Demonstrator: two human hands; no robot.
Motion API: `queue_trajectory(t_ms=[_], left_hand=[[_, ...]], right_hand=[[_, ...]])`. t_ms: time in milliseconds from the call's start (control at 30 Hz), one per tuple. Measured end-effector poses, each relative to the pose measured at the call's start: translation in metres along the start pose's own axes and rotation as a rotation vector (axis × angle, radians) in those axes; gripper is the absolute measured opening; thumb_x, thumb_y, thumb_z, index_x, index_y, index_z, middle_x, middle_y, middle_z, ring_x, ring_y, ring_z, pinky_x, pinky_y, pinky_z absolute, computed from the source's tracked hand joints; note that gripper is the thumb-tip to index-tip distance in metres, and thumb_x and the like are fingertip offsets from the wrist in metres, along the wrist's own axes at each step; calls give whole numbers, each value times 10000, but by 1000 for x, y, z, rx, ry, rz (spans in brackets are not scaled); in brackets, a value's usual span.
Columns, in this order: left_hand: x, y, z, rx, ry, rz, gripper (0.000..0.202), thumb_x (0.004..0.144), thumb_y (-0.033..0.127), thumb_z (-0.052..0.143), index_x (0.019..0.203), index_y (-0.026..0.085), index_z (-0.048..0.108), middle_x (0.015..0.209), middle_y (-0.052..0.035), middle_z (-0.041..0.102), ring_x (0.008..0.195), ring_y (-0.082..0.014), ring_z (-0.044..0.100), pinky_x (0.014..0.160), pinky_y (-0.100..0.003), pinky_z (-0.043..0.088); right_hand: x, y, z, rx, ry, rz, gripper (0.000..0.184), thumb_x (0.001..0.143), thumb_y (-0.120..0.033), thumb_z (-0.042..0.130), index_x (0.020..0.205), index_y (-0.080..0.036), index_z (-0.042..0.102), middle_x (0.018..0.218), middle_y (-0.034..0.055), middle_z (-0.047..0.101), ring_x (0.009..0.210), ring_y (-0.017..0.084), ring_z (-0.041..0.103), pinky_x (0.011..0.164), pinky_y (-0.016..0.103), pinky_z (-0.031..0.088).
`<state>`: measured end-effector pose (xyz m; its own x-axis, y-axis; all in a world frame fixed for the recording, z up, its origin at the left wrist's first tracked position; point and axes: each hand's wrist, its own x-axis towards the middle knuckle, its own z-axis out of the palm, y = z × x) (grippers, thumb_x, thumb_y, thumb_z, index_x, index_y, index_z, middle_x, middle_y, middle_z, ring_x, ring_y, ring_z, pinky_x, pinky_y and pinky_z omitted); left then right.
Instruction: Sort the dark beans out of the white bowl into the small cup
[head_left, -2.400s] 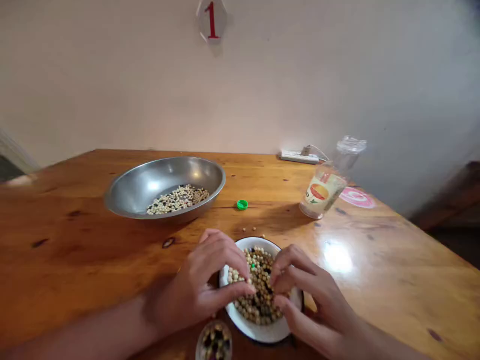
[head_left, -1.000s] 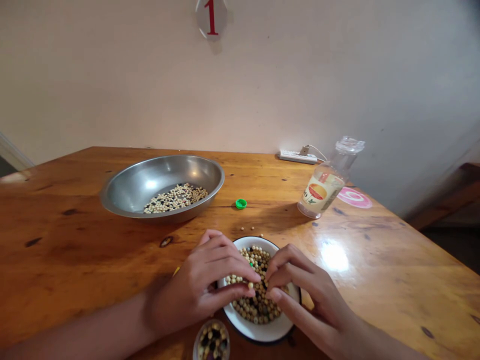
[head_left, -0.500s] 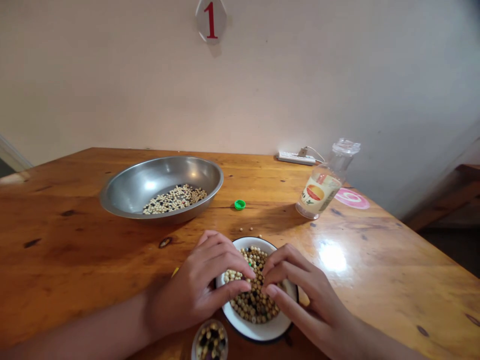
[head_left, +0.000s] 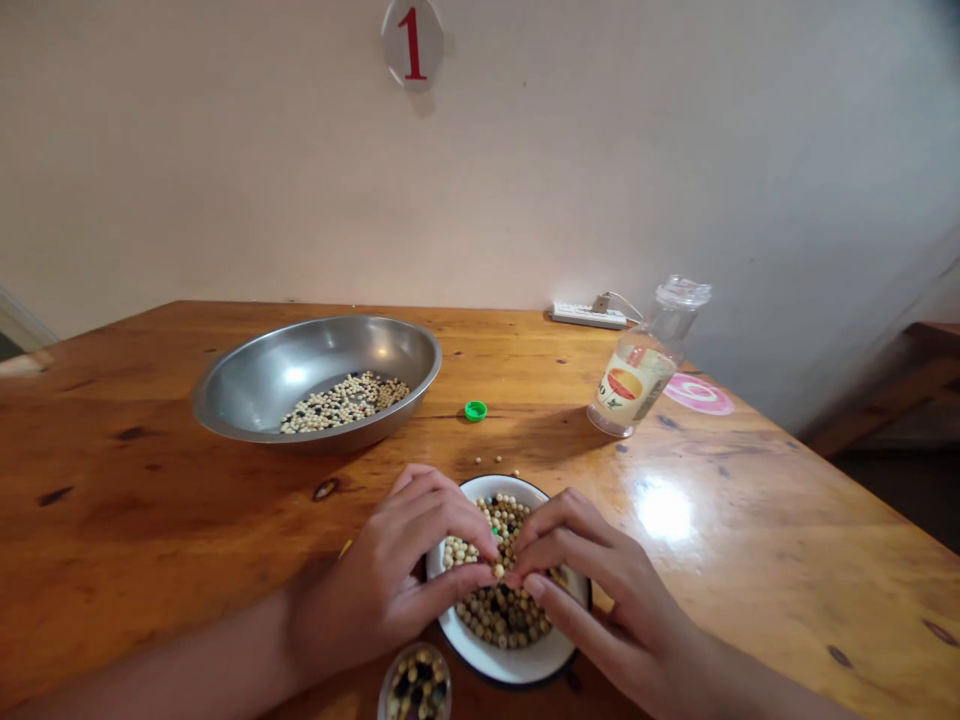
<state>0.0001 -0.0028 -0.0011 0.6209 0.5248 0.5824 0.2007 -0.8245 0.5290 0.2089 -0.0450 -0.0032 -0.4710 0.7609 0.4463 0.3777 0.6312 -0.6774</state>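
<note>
A white bowl (head_left: 517, 665) with a dark rim sits near the table's front edge, filled with pale, dark and a few green beads (head_left: 499, 610). My left hand (head_left: 390, 575) hovers over its left side, thumb and forefinger pinched on one pale bead. My right hand (head_left: 600, 590) reaches in from the right, its curled fingertips meeting the left hand's over the middle of the bowl. A small round cup (head_left: 414, 690) of mixed beads stands just in front of the bowl, cut by the frame's lower edge.
A wide steel basin (head_left: 247, 385) with a patch of beads lies at the back left of the wooden table (head_left: 150, 500). A green cap (head_left: 475, 410), a clear bottle (head_left: 645, 365), a power strip (head_left: 587, 316) and a pink sticker (head_left: 697, 393) lie further back.
Both hands have drawn closer together over the bowl, fingertips now meeting on one pale bead. The view has drifted slightly right, so everything sits a little further left.
</note>
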Motion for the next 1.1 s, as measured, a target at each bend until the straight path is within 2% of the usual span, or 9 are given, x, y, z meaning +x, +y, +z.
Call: queue_trajectory(t_ms=[167,400,533,767,867,1000,1100], left_hand=[[0,1,0,11,-17,28,46,851,214,594,891,192,590,831,0,658,807,-144,561,801,-291,374],[-1,1,-1,-19,-36,60,145,881,331,542,911,194,577,850,-26,672,825,-168,573,797,-321,367],[-1,3,0,-32,-20,57,146,901,318,510,880,189,574,830,-21,663,818,-162,569,806,-321,360],[-4,-11,-7,-190,35,-178,262,927,385,424,830,175,546,815,-35,597,801,-155,550,759,-285,408],[-3,-10,-12,-220,27,-204,208,914,342,463,851,171,561,828,-28,597,802,-146,555,744,-269,418],[-2,8,-9,-186,-64,-61,67,823,184,600,887,167,596,829,-19,625,799,-142,557,757,-268,416],[-2,18,-4,-144,-23,-60,14,823,146,602,826,159,605,762,-16,632,740,-130,565,707,-251,421]], right_hand=[[1,0,0,-20,-12,-17,113,886,-147,507,911,-203,603,907,44,600,871,149,561,778,278,481],[1,1,2,-21,-11,-20,96,880,-142,520,898,-194,599,901,47,605,867,155,561,771,289,474],[2,0,2,-30,-12,-42,102,875,-130,520,889,-194,597,880,42,604,845,150,559,754,285,469],[2,1,0,-12,11,-67,54,866,-158,548,858,-193,589,858,37,599,839,150,561,755,277,468],[1,2,1,-8,27,-58,55,865,-159,552,830,-190,582,840,34,590,822,145,559,738,263,469],[0,3,3,-38,40,-65,48,857,-157,562,829,-189,585,842,32,583,817,145,551,720,258,465],[-1,3,4,-50,30,-64,36,862,-179,562,839,-193,586,849,36,579,829,154,545,727,270,463]])
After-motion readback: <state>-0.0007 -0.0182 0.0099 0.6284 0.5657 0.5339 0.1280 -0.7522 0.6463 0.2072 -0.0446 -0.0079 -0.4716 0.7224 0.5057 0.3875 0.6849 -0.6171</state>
